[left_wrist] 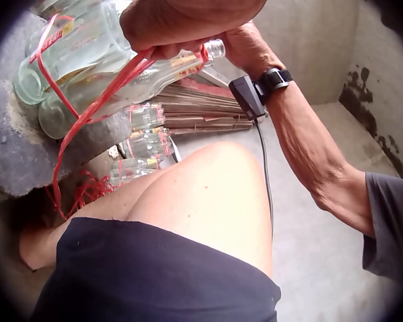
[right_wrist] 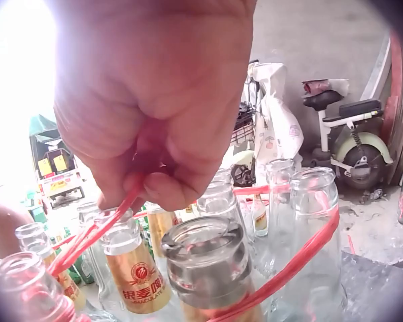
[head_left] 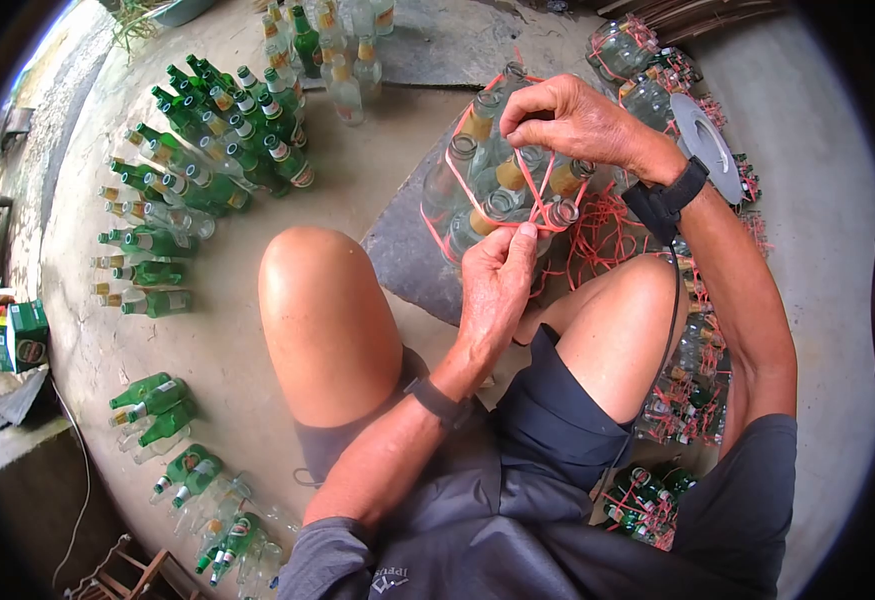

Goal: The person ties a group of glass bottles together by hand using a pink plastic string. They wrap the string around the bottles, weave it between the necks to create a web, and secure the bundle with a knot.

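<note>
A cluster of clear glass bottles (head_left: pixel 445 193), some with gold neck labels, stands on a dark stone slab (head_left: pixel 404 243). Red plastic twine (right_wrist: pixel 302 255) loops around the outer necks and crosses over the cluster's top. My right hand (head_left: pixel 585 124) is above the bottle tops, pinching the twine between thumb and fingertips, as the right wrist view shows. At the near side, my left hand (head_left: pixel 494 283) pinches the twine with thumb and fingers, right at the neck of a corner bottle (head_left: pixel 561 214). From there, strands hang down in the left wrist view.
Loose red twine (head_left: pixel 597 235) lies tangled beside the slab. Green and clear bottles (head_left: pixel 217 130) stand in rows to the left, others lower left. Tied bottle bundles (head_left: pixel 647 95) line the right, near a pale disc (head_left: pixel 707 148). A scooter (right_wrist: pixel 352 134) is parked behind.
</note>
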Demonstrator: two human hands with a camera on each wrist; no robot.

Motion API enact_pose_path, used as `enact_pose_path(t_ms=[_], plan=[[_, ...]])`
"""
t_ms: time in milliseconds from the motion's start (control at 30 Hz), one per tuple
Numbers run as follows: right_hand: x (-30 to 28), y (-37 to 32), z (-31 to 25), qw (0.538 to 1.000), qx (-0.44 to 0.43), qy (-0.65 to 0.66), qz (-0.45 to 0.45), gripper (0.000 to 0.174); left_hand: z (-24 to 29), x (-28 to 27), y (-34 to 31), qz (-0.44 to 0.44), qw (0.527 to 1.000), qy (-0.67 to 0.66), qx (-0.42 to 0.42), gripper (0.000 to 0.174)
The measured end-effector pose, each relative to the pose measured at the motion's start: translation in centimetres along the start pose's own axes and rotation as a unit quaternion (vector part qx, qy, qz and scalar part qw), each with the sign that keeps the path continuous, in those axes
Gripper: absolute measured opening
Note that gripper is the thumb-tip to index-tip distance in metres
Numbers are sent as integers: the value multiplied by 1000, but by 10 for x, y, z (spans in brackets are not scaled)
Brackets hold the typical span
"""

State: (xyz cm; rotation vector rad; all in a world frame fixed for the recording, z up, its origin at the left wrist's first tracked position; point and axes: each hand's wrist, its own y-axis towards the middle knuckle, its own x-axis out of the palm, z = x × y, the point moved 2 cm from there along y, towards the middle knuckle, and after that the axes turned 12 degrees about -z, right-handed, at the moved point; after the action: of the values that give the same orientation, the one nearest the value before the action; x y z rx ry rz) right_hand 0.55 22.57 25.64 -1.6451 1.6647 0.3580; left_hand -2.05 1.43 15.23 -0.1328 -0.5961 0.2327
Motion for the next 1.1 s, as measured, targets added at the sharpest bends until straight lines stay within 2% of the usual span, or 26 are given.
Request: enact_pose_path(t_ms=[233,300,433,800,900,1000,1100], plan=[[-1,5,1,1000,-10,1,-11,13,-3,-2,-1,-3,1000,3,0,33],[-1,2,-3,991,97,93,-27,12,-3,-2,-1,-4,1000,5,2,32],[2,4,4,991,79,102,-15,14,-5,-2,-1,-3,1000,4,6,33],[1,6,4,988,116,89,-41,15,-6,-2,-4,5,1000,0,3,34],[0,7,4,987,127,81,-58,18,-2,-7,-9,17,999,23,16,34],[1,10,6,987,117,94,-49,17,6,-13,-17,42,999,17,-7,32],[0,9,3,986,129,86,-54,17,11,-22,-24,54,997,45,21,32]])
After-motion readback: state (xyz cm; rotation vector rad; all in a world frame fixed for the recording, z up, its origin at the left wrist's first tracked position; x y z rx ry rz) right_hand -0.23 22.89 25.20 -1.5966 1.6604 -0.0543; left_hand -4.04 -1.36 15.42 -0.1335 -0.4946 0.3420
